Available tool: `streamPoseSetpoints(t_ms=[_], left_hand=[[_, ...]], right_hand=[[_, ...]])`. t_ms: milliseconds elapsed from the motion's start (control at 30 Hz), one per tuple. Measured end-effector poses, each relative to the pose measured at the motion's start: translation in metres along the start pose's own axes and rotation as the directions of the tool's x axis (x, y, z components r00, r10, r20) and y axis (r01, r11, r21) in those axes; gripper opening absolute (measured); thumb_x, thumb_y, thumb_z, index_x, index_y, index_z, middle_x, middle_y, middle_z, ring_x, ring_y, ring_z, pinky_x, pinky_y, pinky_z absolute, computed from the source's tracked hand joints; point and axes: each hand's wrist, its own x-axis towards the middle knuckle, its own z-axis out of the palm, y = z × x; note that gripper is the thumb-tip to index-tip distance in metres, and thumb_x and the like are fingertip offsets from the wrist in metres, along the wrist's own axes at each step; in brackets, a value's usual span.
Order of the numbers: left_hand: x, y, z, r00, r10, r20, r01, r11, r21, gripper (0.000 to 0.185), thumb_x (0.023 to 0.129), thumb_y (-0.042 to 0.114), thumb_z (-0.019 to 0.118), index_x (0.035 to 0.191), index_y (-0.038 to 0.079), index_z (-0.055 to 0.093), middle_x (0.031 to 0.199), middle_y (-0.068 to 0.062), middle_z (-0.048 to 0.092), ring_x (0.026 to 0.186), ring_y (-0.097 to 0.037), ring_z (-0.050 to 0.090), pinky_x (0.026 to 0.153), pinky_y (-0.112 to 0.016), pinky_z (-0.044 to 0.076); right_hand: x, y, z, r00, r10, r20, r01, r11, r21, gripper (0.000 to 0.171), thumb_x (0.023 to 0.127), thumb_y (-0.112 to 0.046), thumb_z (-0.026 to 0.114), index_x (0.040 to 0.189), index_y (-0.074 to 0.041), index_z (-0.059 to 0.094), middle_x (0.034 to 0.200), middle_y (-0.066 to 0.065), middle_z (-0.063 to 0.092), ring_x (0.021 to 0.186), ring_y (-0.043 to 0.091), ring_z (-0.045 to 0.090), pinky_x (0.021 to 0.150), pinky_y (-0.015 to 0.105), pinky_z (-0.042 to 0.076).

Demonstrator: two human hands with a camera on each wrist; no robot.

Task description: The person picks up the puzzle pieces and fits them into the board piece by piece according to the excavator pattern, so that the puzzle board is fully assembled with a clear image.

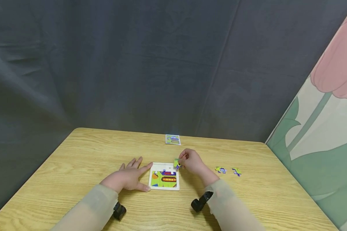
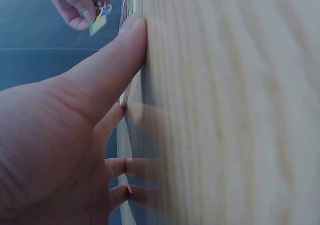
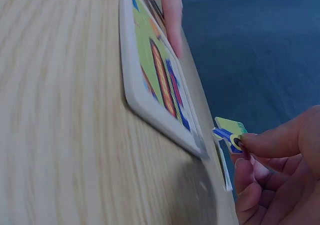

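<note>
We see the white puzzle tray lying mid-tabletop, with bare wood all round and the far edge well behind it. Our left hand lies flat with fingers straight, steadying the tray's left rim. Our right hand has its grip pinched on a puzzle piece, held just above the tray's far right corner. Two loose pieces lie to the right.

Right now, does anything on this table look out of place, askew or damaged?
Nothing stands out. The puzzle tray lies flat and square, the left hand resting beside it; the right hand pinches one piece, and two loose pieces lie apart, undamaged.
</note>
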Motion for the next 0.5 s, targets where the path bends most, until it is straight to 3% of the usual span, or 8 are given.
streamPoseSetpoints(t_ms=[500], left_hand=[[0.007, -0.004, 0.006, 1.000, -0.014, -0.011, 0.015, 1.000, 0.028, 0.096, 0.080, 0.063, 0.071, 0.158, 0.030, 0.027, 0.163, -0.018, 0.007, 0.148, -0.042, 0.004, 0.111, -0.068, 0.005]], right_hand=[[0.011, -0.013, 0.041, 0.992, 0.065, 0.106, -0.066, 0.998, 0.009, 0.008, 0.091, -0.001, 0.068, 0.091, -0.002, 0.060, 0.070, 0.006, 0.053, 0.058, 0.015, 0.051, 0.050, 0.024, 0.042]])
